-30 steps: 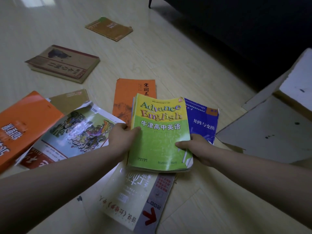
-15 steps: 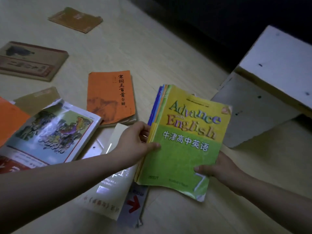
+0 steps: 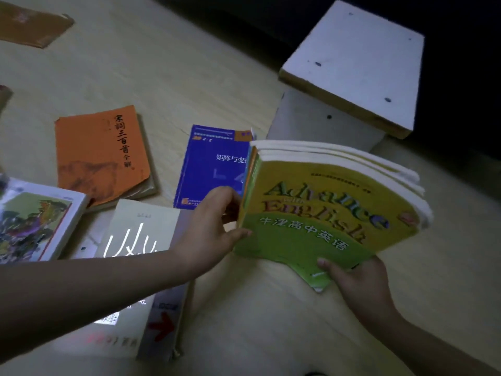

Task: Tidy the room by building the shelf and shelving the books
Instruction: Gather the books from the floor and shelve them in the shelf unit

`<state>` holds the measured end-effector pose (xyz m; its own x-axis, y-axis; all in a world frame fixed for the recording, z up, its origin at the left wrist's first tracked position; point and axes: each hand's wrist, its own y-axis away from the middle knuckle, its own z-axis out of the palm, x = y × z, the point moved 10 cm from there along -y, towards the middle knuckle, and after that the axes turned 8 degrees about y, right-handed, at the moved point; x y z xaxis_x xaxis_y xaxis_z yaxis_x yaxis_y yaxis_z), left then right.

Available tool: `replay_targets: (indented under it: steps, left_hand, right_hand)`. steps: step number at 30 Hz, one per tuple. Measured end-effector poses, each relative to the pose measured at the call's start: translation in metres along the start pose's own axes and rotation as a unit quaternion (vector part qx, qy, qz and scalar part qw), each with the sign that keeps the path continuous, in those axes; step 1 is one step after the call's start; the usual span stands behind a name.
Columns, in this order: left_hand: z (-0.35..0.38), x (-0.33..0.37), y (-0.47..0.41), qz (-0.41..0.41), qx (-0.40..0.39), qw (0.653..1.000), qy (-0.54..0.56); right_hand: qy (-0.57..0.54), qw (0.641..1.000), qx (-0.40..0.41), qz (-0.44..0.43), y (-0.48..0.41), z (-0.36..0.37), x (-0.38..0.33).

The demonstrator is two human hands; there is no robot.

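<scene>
Books, one stack (image 3: 325, 213); left hand (image 3: 214, 229), right hand (image 3: 352, 278) grip it.

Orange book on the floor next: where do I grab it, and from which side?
I'd pinch the orange book at its right long edge, coming from the right: it lies flat, its pages show there, and bare floor separates it from the blue book.

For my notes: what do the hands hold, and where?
Stack of books, green English textbook on top: the left hand grips its spine edge, the right hand its bottom edge.
</scene>
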<state>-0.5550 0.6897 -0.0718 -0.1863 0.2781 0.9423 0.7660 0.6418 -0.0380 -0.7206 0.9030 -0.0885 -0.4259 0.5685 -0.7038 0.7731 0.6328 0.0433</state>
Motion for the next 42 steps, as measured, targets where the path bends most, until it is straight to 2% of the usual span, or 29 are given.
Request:
replay_targets:
  steps: [8, 12, 17, 22, 26, 30, 36, 42]
  left_hand:
    - [0.008, 0.001, -0.018, -0.012, -0.026, 0.997, -0.077]
    - [0.013, 0.001, -0.023, -0.027, -0.065, 0.996, -0.056]
    - [0.018, 0.001, -0.025, -0.039, -0.093, 0.994, -0.048]
    - [0.02, 0.004, -0.021, -0.024, -0.102, 0.993, -0.049]
    - [0.02, 0.008, -0.018, -0.01, -0.103, 0.994, -0.037]
    - [0.034, 0.015, -0.012, -0.01, -0.122, 0.992, -0.03]
    - [0.095, 0.074, -0.024, 0.043, -0.183, 0.981, -0.052]
    - [0.17, 0.146, -0.046, 0.099, -0.211, 0.97, -0.075]
  right_hand:
    - [-0.028, 0.999, -0.019, 0.008, -0.009, -0.005, 0.002]
    - [0.0, 1.0, -0.007, 0.018, -0.009, -0.005, 0.007]
    - [0.041, 0.998, -0.047, 0.025, -0.006, -0.004, 0.002]
    - [-0.072, 0.991, -0.024, 0.114, -0.001, -0.001, 0.019]
    - [-0.137, 0.982, 0.004, 0.128, -0.004, -0.005, 0.023]
    - [-0.146, 0.98, -0.004, 0.133, -0.005, -0.016, 0.032]
    - [-0.174, 0.972, 0.061, 0.143, 0.006, -0.085, 0.065]
    - [-0.209, 0.956, 0.146, 0.147, 0.017, -0.17, 0.111]
